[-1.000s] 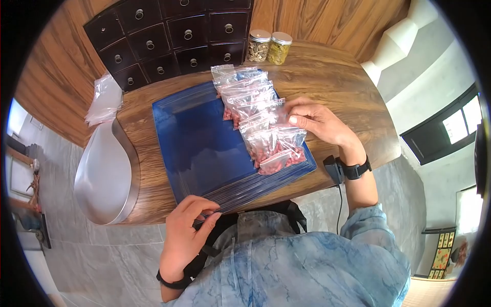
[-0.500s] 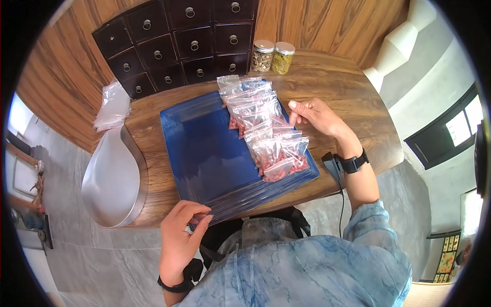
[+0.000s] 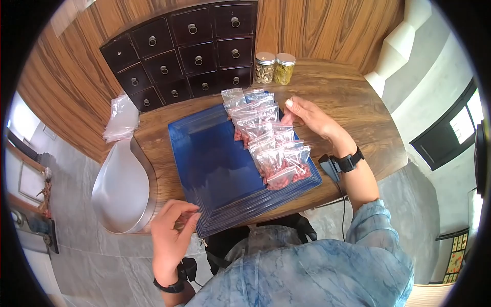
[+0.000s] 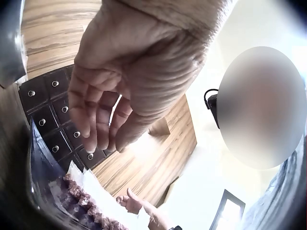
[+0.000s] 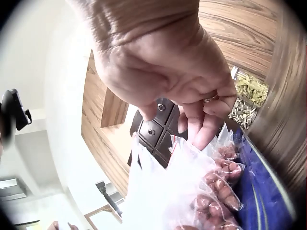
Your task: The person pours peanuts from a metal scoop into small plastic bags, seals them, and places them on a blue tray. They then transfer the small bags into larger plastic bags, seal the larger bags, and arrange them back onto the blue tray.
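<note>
Several clear zip bags of red pieces [image 3: 276, 163] overlap in a row along the right side of a blue square tray [image 3: 215, 163]. My right hand [image 3: 314, 118] hovers at the row's right edge, fingers loosely bent; in the right wrist view its fingertips are close to the bag tops [image 5: 184, 153], and whether they touch is unclear. By the tray's near left corner is my left hand [image 3: 171, 230], its fingers loosely bent with a gap to the thumb. The left wrist view shows this hand [image 4: 129, 72] holding nothing.
A teardrop-shaped metal container [image 3: 123, 187] stands left of the tray, with a stack of flat clear bags [image 3: 121, 117] behind it. At the back are a dark drawer cabinet [image 3: 189, 56] and two lidded jars [image 3: 264, 69] [image 3: 284, 70].
The head view has shifted, so the table sits lower in it. My left hand has moved off the tray's corner to the left. My right hand has drawn back slightly from the bags.
</note>
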The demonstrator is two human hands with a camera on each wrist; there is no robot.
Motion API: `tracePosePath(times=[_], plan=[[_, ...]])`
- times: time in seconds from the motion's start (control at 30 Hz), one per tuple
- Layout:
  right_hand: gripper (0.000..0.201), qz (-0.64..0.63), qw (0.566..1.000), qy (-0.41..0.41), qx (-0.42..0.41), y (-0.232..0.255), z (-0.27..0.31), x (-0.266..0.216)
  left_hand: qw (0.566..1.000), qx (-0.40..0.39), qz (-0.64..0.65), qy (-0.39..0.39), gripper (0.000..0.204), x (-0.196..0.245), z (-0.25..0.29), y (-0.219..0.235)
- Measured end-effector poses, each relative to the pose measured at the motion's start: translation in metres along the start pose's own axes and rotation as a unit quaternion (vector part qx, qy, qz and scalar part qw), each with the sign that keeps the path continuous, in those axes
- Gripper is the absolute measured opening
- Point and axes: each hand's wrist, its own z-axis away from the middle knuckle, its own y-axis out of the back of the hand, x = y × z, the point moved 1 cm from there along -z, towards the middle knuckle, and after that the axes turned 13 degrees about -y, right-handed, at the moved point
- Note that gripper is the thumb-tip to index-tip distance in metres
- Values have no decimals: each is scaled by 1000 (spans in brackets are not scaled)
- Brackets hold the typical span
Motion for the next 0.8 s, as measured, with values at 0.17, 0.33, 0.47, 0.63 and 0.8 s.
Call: tracePosePath(times=[0.17,0.33,0.47,0.63,0.8], plan=[[56,-46,999,-11,19,-6,-5,-5,1000,-8,11,-14,10,-1,-23,5],[61,45,999,10,-7,2,-18,3,997,-63,50,2,9,-29,-45,7],[61,97,992,40,70,-5,-19,-6,990,-100,89,40,9,-56,-74,7],[59,98,985,117,84,0,-35,-13,957,-103,269,26,7,-78,-118,2],[56,-13,998,53,30,4,-53,2,896,-63,439,31,13,-114,-134,-13]])
